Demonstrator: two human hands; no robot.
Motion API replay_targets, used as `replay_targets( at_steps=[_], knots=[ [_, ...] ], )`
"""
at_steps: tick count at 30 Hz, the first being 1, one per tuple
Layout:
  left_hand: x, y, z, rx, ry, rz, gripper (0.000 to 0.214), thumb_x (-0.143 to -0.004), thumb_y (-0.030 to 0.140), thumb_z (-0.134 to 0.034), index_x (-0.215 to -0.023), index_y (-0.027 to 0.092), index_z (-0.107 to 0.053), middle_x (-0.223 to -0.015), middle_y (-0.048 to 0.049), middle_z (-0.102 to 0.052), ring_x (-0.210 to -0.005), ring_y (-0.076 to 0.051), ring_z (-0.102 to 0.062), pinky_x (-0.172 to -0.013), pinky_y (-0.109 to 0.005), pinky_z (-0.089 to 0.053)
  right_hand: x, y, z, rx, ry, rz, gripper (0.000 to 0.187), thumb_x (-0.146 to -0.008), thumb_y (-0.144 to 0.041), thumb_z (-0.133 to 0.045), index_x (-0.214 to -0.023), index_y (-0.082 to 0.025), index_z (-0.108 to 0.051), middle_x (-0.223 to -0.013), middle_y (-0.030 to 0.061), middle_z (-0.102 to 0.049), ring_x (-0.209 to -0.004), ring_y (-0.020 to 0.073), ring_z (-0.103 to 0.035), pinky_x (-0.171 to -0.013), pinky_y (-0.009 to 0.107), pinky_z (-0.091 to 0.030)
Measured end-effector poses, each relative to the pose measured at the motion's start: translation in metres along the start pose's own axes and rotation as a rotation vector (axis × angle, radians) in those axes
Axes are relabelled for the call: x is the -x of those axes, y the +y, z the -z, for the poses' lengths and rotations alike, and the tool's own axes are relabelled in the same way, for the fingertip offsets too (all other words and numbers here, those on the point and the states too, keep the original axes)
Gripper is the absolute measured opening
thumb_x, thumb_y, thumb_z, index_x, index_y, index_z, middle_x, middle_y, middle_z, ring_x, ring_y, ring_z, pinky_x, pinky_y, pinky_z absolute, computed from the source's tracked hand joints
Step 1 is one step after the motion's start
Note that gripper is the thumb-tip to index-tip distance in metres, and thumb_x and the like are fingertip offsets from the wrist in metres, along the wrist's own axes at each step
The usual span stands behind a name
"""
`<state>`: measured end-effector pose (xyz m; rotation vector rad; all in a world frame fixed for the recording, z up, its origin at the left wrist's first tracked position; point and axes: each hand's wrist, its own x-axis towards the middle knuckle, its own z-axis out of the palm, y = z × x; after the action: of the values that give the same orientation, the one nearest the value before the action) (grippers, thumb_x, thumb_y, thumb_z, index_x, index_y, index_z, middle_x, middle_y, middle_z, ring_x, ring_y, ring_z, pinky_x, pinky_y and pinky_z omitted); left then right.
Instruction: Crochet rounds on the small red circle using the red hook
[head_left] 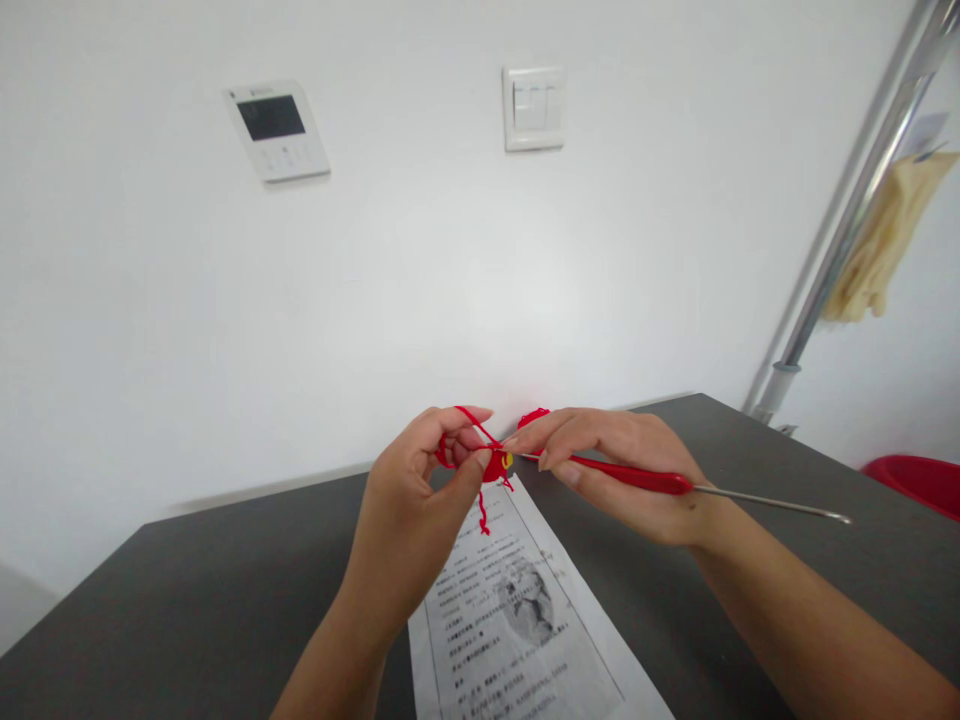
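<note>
My left hand (420, 500) pinches a small piece of red crochet work (494, 467) between thumb and fingers. Red yarn runs over its raised index finger toward the piece, and a short knotted tail (483, 515) hangs below. A yellow stitch marker (508, 460) sits at the piece's right edge. My right hand (622, 460) is closed round a crochet hook (637, 474) with a red handle and metal ends. One metal end sticks out past the wrist; the other points at the crochet work, its tip hidden by the fingers. The fingertips of both hands nearly meet.
A printed sheet (517, 620) with text and a picture lies on the dark table (247, 590) under my hands. A red ball of yarn (534, 416) shows partly behind my right hand, near the white wall (420, 280). At the right are a metal pole (855, 210) and a red rounded object (915, 482).
</note>
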<state>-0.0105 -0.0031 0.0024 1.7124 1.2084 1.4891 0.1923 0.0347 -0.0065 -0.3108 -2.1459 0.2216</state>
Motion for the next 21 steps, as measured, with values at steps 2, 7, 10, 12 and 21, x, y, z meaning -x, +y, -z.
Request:
replay_targets(
  at_steps=[2,7,10,12,21],
  knots=[
    [0.001,0.000,0.000,-0.073,0.021,-0.054,0.019,-0.081,0.016,-0.067,-0.099,0.022,-0.072,-0.077,0.0032,-0.067,-0.073,-0.012,-0.063,-0.069,-0.025,-0.051,0.000,-0.001,-0.001,0.035,-0.006,0.009,0.025,-0.091,-0.002,-0.051,-0.097,-0.024,-0.061,-0.104,0.0027,-0.079,-0.095,0.0156,-0.076,-0.082,0.028,-0.063],
    [0.004,-0.001,-0.003,-0.252,0.110,-0.210,0.021,-0.084,0.011,-0.061,-0.100,0.021,-0.070,-0.079,0.0025,-0.067,-0.074,-0.013,-0.064,-0.073,-0.027,-0.051,0.000,-0.002,-0.007,0.083,0.034,0.144,0.025,-0.094,-0.004,-0.049,-0.106,-0.024,-0.059,-0.104,0.0075,-0.077,-0.104,0.0173,-0.073,-0.087,0.030,-0.062],
    [0.006,-0.002,-0.006,-0.321,0.127,-0.291,0.020,-0.085,0.010,-0.059,-0.100,0.019,-0.068,-0.079,0.0024,-0.067,-0.074,-0.012,-0.064,-0.071,-0.026,-0.052,-0.001,0.001,-0.015,0.112,0.088,0.249,0.021,-0.094,-0.005,-0.050,-0.107,-0.018,-0.060,-0.103,0.0128,-0.074,-0.103,0.0193,-0.071,-0.087,0.032,-0.062],
    [0.007,-0.002,-0.008,-0.358,0.138,-0.352,0.018,-0.085,0.009,-0.059,-0.097,0.019,-0.068,-0.079,0.0022,-0.067,-0.072,-0.012,-0.064,-0.070,-0.024,-0.052,-0.001,0.005,-0.020,0.132,0.136,0.310,0.018,-0.094,-0.006,-0.051,-0.106,-0.014,-0.062,-0.100,0.0150,-0.072,-0.101,0.0212,-0.070,-0.086,0.036,-0.062],
    [0.005,-0.004,-0.010,-0.227,0.202,-0.201,0.031,-0.083,0.016,-0.066,-0.114,0.019,-0.067,-0.082,0.0024,-0.072,-0.076,-0.014,-0.067,-0.078,-0.028,-0.053,0.001,0.011,-0.029,0.114,0.256,0.259,0.014,-0.097,-0.013,-0.056,-0.106,-0.016,-0.066,-0.106,0.0129,-0.072,-0.100,0.0188,-0.071,-0.084,0.031,-0.062]
  ],
)
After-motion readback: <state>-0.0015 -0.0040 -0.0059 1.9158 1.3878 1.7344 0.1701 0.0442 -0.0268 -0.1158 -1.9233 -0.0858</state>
